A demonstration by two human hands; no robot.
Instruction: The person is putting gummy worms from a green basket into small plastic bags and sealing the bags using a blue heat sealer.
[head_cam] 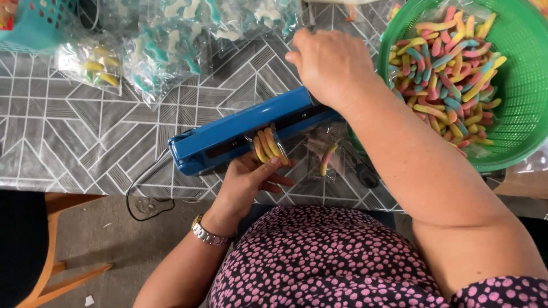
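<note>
Left grip (pixel 251 179): fingers curled around a small clear bag of yellow-orange gummy worms (pixel 269 145), bag's top edge fed into the jaw of the blue heat sealer (pixel 240 128). Right grip (pixel 331 65): closed fist pressing down on the sealer's arm, at the end away from the left grip; nothing else visibly held in it. Sealer lies diagonally on the bench (pixel 68 142), which carries a grey geometric-pattern cover; black cord (pixel 142 197) hangs off the bench edge just left of the left grip. Just right of the left grip, under the right forearm, a second clear bag (pixel 326 157) with a few worms lies flat on the bench. Right of the right grip, a green perforated basket (pixel 522 74) holds a pile of multicolour gummy worms (pixel 448 68). Beyond the sealer, well apart from both grips, several filled clear bags of blue-white gummies (pixel 165 51) and one of yellow ones (pixel 94 60); teal basket (pixel 34 25) at the far left corner. Metal wristwatch (pixel 208 234) on the left wrist.
</note>
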